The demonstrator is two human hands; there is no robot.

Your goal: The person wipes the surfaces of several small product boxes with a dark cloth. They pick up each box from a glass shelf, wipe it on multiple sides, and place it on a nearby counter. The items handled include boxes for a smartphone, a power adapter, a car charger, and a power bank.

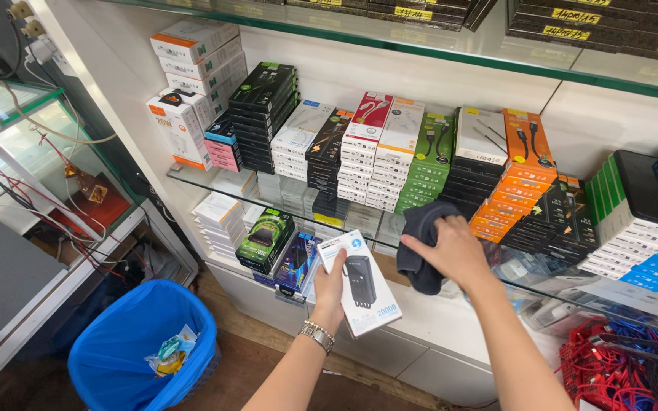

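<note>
Fingers of the left hand (330, 288) are clamped on a flat white cardboard box printed with a black power bank (359, 283), gripping its left edge and holding it tilted in front of the lower white shelf (451, 316). A silver metal watch band (317, 335) circles that wrist. The right hand (451, 250) presses a crumpled dark grey cloth (423, 243) against the front edge of the glass shelf (192, 176), fingers curled together over the fabric. Just left of the held box, green-and-black and blue boxes (279, 247) stand on the lower shelf. Stacks of small packaged cable boxes in white, black, green and orange (420, 156) crowd the glass shelf behind the cloth. A round bin lined with a blue plastic bag (142, 346) sits on the floor at lower left, well apart from both hands, and a tangle of red cables (622, 373) lies at lower right
</note>
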